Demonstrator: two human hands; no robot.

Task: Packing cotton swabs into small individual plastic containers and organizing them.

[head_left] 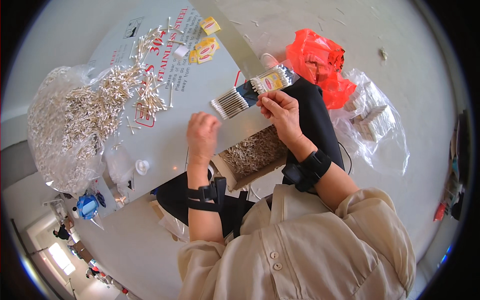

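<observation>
Smooth pale-grey floor (380, 200) right, thin scraps (340, 22) far; grey tabletop (165, 155) left, red print (159, 48) on surface; bright window (62, 258) near left, pale wall (44, 234) beside

Right fingers (272, 105) near cotton-swab pack (272, 81)

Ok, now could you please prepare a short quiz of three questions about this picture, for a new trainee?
1. What fills the big clear bag on the table? A) spoons B) cotton swabs C) bottle caps
2. True or false: the red bag lies to the right of that clear bag.
3. Which hand is nearer to the yellow label lying on a row of swabs?

Key: 1. B; 2. true; 3. the right hand.
</observation>
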